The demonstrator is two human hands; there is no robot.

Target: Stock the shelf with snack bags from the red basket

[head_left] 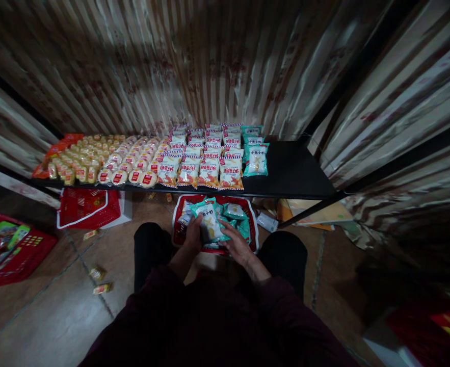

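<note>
Between my two hands is a teal-and-white snack bag [210,222], held over a red shopping basket [176,216] on the floor between my knees. My left hand [193,233] grips the bag's left edge. At its lower right edge, my right hand [235,241] has its fingers against the bag. More teal snack bags [234,210] lie in the basket, partly hidden by the held one. Above the basket, a short column of the same teal bags [256,159] stands on a black shelf [293,168], its front label facing me.
Left of the teal bags are rows of white-and-orange snack bags [209,171], round wrapped cakes [135,176] and small yellow packs [70,176]. Other red baskets [110,216] stand at the left. Small packs [102,288] lie on the floor. A shelf leg [305,214] slants at the right.
</note>
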